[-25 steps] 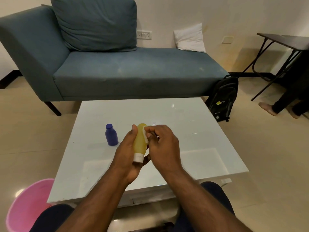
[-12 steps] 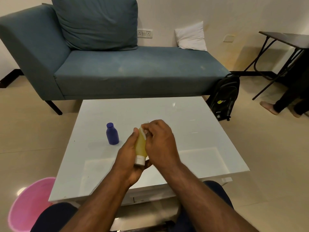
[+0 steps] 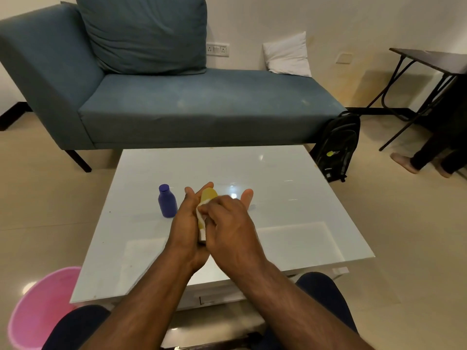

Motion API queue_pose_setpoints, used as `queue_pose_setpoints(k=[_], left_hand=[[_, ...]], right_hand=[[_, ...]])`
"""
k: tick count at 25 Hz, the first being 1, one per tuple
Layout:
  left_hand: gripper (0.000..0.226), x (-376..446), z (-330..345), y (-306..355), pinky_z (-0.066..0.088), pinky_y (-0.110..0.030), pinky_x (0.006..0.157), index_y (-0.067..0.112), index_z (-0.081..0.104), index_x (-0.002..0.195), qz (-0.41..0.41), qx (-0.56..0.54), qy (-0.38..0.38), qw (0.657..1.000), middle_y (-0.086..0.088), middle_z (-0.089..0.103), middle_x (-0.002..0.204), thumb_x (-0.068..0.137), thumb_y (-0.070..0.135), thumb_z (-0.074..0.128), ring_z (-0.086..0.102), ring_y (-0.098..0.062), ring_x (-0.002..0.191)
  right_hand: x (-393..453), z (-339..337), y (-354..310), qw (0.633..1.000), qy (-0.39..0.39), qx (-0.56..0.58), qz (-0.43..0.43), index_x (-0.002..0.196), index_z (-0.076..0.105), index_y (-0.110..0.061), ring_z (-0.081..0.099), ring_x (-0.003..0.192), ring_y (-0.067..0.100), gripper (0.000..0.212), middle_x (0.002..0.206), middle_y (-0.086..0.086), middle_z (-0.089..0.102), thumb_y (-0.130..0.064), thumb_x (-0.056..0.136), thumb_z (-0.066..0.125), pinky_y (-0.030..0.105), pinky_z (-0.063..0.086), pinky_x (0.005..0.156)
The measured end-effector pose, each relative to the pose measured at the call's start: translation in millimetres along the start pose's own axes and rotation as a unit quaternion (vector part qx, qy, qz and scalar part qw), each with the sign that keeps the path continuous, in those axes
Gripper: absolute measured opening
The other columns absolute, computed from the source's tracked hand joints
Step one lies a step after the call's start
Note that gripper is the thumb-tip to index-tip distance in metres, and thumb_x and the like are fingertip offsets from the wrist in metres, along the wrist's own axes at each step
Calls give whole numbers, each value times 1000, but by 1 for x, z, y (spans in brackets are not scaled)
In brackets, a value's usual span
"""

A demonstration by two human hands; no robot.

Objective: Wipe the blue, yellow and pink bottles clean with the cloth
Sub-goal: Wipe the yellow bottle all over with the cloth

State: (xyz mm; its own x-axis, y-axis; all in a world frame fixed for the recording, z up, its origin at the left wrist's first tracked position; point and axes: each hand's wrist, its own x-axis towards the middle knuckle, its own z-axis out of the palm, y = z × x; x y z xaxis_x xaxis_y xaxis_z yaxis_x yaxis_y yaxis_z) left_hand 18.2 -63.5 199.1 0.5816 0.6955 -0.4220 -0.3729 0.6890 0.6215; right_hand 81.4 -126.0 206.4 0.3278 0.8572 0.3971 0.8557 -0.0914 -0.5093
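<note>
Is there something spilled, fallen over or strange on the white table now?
No spill or damage shows. The blue bottle stands upright on the white table. Only oddity: no pink bottle is in view, though the task names one.

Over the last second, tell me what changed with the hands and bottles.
The right hand slid the white cloth from the far end of the yellow bottle down toward its white cap, now covering most of it. The left hand kept holding the bottle, its fingers now straighter. The blue bottle stayed standing on the table.
</note>
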Motion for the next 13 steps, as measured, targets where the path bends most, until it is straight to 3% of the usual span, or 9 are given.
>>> queue_pose_setpoints(k=[3, 5, 9, 11, 13], left_hand=[[50, 7, -4, 6, 59, -42, 72, 18, 68, 115, -23, 4, 10, 1000, -9, 76, 101, 92, 60, 53, 76, -23, 78], [49, 6, -4, 7, 58, -41, 71, 12, 66, 115, -46, -13, 13, 999, -10, 77, 91, 92, 54, 58, 76, -24, 77], [45, 3, 0, 0, 58, -43, 74, 16, 58, 125, -38, -17, 16, 999, -12, 77, 96, 96, 51, 53, 77, -27, 83], [51, 6, -2, 2, 59, -44, 74, 16, 55, 132, -38, -21, 20, 999, -11, 77, 101, 96, 52, 53, 76, -27, 85], [54, 7, -3, 4, 61, -38, 64, 13, 54, 133, -40, -35, 19, 998, -10, 77, 91, 97, 52, 52, 76, -24, 77]], right_hand=[[-23, 2, -1, 999, 5, 46, -17, 101, 67, -11, 58, 90, 18, 18, 98, 6, 65, -13, 86, 58, 27, 51, 80], [-18, 3, 6, 995, 22, 100, 15, 100, 68, -13, 58, 90, 14, 16, 97, 2, 64, -10, 88, 58, 22, 50, 80], [7, -1, 25, 975, 65, 168, 130, 96, 67, -21, 56, 88, -2, 13, 93, -14, 59, -12, 91, 59, 5, 42, 75], [0, 0, 23, 970, 73, 186, 140, 97, 66, -25, 55, 91, -5, 13, 93, -19, 56, -14, 91, 61, 5, 43, 75], [-16, 3, 18, 964, 77, 210, 147, 98, 65, -27, 56, 94, -2, 15, 96, -19, 58, -14, 91, 62, 8, 46, 77]])
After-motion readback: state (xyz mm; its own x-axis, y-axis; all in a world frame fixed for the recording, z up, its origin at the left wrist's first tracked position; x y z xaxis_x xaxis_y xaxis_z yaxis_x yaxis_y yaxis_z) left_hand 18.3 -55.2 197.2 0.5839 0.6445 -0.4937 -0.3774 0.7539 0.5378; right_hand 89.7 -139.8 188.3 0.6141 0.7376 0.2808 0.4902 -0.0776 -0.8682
